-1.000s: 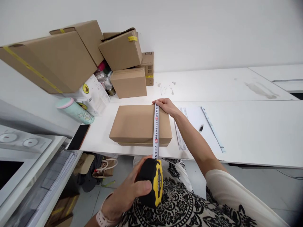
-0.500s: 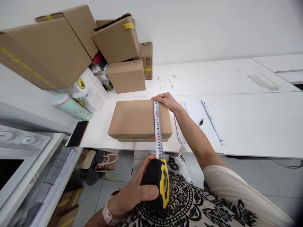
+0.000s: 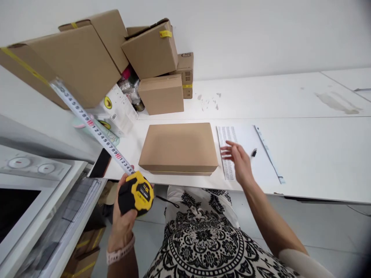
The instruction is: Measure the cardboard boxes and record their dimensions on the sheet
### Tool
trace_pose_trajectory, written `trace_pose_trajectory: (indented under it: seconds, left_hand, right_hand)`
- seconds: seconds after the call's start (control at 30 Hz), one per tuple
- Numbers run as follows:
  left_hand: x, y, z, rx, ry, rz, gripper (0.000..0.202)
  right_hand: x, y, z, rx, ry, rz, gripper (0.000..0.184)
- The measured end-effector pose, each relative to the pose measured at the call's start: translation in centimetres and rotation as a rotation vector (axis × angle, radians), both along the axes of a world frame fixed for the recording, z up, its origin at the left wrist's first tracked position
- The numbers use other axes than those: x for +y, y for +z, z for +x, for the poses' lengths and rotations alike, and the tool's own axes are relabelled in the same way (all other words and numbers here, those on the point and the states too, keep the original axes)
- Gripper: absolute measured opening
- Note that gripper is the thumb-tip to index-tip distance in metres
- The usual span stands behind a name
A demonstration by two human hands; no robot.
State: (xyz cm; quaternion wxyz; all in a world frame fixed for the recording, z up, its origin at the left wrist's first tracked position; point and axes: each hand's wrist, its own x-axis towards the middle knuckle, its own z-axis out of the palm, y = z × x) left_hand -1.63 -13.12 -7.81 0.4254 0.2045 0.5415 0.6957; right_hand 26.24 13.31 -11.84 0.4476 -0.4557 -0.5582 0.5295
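Note:
My left hand (image 3: 123, 220) is wrapped round a black and yellow tape measure (image 3: 136, 193), low in front of the table edge. Its white blade (image 3: 95, 133) sticks out toward the upper left, past the stacked cartons. A flat brown cardboard box (image 3: 179, 148) lies near the table's front edge, touched by neither hand. To its right, over a printed sheet (image 3: 228, 170), hovers my right hand (image 3: 240, 160) with nothing in it and its fingers apart. A small black object (image 3: 254, 152) rests on the white paper just beyond that hand.
Several cardboard cartons (image 3: 153, 50) are piled at the back left, beside a white box with avocado pictures (image 3: 118, 108). Partly behind the blade lies a mint green bottle (image 3: 111, 135); a dark phone (image 3: 100, 164) is below it. A white appliance (image 3: 29, 166) stands at the left.
My right hand has let go of the blade's end and moved right, off the box. The left hand has swung the tape measure up and left, its blade now off the box.

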Motion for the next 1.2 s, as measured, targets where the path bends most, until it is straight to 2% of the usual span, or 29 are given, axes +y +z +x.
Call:
trace_pose_trajectory:
  seconds: [0.1,0.2,0.3,0.37,0.43,0.53,0.6,0.7,0.8,0.87,0.93,1.03,1.2]
  left_hand:
    - [1.3,-1.5,-1.2,0.007,0.093,0.051,0.087]
    - [2.6,-1.7,-1.4,-0.013,0.102,0.086,0.074]
    - [3.9,0.2,-1.9,0.002,0.126,0.152,0.078]
    - [5.1,2.1,-2.3,-0.004,0.115,0.202,0.081]
    - [6.7,3.8,-2.4,-0.001,0.09,0.252,0.08]
    - [8.8,5.8,-1.4,0.057,0.084,0.304,0.076]
    - [9.0,6.6,0.0,0.095,0.061,0.298,0.08]
    - [7.2,7.0,2.6,0.058,-0.086,0.216,0.092]
    - [5.2,6.7,5.0,-0.132,-0.355,0.063,0.087]
    - [4.8,6.4,6.2,-0.248,-0.528,-0.024,0.086]
    - [5.1,6.2,6.9,-0.288,-0.64,-0.047,0.085]
    - [6.2,5.8,7.1,-0.283,-0.716,-0.035,0.077]
    - [6.8,5.2,6.2,-0.304,-0.724,-0.059,0.077]
  right_hand:
    - [-3.8,-2.0,0.2,-0.094,0.091,-0.007,0.064]
    - [-5.1,-1.6,-0.4,-0.166,0.176,0.085,0.071]
    - [-4.8,1.0,-0.6,-0.142,0.172,0.163,0.078]
    - [-4.1,3.0,-0.8,-0.127,0.107,0.193,0.084]
    - [-2.9,4.5,-1.2,-0.114,0.02,0.194,0.079]
    - [-0.2,5.1,-2.5,-0.067,-0.041,0.154,0.063]
    - [2.1,4.9,-3.5,-0.043,-0.056,0.118,0.06]
    - [5.4,4.5,-4.6,-0.051,-0.072,0.111,0.06]
    - [7.8,4.5,-5.0,-0.048,-0.126,0.225,0.055]
    - [8.9,5.0,-5.1,-0.033,-0.151,0.322,0.049]
    - [9.8,5.8,-5.2,-0.047,-0.126,0.403,0.043]
    - [10.8,6.9,-5.5,-0.124,-0.043,0.484,0.038]
    - [12.1,7.7,-6.5,-0.247,0.076,0.497,0.035]
